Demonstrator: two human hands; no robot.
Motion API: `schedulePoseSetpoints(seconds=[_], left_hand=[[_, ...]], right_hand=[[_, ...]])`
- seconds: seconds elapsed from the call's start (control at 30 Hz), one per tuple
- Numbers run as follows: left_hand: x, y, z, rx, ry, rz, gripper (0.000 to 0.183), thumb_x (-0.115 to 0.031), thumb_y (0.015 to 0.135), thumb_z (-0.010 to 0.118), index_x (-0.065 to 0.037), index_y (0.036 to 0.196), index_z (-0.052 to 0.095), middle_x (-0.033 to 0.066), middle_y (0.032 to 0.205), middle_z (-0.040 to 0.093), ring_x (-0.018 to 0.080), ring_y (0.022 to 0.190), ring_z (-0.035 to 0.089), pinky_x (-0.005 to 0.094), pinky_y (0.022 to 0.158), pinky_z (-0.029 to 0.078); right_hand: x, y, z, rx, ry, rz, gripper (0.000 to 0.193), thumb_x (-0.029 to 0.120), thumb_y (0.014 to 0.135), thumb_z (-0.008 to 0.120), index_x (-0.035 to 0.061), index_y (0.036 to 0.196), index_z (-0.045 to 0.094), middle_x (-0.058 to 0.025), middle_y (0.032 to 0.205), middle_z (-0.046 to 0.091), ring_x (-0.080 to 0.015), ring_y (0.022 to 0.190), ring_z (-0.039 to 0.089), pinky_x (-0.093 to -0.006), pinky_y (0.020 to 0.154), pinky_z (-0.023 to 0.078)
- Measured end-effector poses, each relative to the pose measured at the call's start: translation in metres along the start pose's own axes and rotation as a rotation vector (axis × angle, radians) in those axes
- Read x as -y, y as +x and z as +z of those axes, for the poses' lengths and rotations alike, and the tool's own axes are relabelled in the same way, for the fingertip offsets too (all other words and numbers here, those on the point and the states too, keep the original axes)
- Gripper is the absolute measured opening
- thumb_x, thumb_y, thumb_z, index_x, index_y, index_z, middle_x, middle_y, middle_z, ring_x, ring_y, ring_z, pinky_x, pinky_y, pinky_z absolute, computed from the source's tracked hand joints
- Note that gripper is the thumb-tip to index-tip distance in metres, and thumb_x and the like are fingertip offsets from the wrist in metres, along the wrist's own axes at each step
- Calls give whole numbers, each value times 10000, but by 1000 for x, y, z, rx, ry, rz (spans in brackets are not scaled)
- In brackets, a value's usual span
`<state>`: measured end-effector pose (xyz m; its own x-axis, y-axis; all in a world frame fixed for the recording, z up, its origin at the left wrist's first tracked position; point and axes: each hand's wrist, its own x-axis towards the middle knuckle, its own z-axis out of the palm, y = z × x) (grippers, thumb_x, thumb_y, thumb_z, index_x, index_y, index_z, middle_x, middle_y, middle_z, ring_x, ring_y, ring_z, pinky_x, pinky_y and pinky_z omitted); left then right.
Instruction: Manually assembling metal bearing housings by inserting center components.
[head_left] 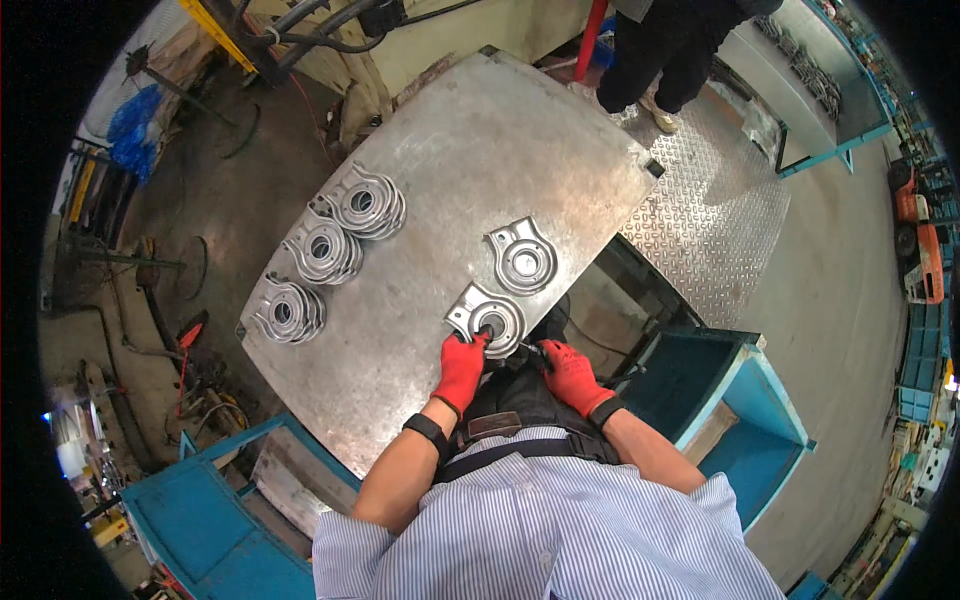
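A stamped metal bracket with a ringed round hole (471, 305) lies at the near edge of the steel table (440, 170). My left hand (461, 372), in a red glove with dark fingertips, grips its near left side, fingertips by the hole. My right hand (573, 378), gloved alike, is closed around a thin tool (530, 347) whose tip points at the bracket's right rim. The tool's exact kind is too small to tell, and whether it touches the metal I cannot tell. Just beyond lies a second, similar bracket (511, 239), untouched.
Three stacks of like brackets stand on the table's left: a near stack (270, 315), a middle stack (340, 262) and a far stack (385, 218). Blue metal bins flank me, one right (770, 400), one left (220, 525). Another person (660, 50) stands beyond the tread-plate platform (700, 220).
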<state>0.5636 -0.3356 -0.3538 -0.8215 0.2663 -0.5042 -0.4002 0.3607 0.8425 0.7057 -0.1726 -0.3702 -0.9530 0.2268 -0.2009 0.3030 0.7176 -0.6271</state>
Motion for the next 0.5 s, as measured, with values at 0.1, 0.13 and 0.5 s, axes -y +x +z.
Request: schedulePoseSetpoints(seconds=[0.1, 0.13, 0.5], left_hand=[[-3, -2, -1, 15, -18, 43, 202, -105, 823, 640, 41, 962, 631, 140, 872, 684, 205, 776, 633, 321, 694, 470], [-7, -3, 0, 11, 13, 57, 201, -104, 823, 639, 41, 963, 631, 141, 873, 684, 209, 774, 634, 320, 694, 470], [0, 2, 0, 4, 64, 16, 210, -127, 814, 654, 37, 944, 636, 155, 851, 682, 239, 778, 648, 341, 692, 474]], right_hand=[[0, -1, 2, 17, -5, 1, 423, 171, 776, 626, 71, 1174, 521, -172, 1125, 586, -351, 1009, 564, -427, 848, 464], [0, -2, 2, 20, -4, 15, 424, 173, 777, 625, 70, 1175, 521, -172, 1128, 587, -351, 1011, 564, -427, 848, 465], [6, -3, 4, -4, 56, 100, 454, 132, 760, 615, 60, 1197, 514, -179, 1153, 585, -359, 1039, 561, -421, 873, 465]])
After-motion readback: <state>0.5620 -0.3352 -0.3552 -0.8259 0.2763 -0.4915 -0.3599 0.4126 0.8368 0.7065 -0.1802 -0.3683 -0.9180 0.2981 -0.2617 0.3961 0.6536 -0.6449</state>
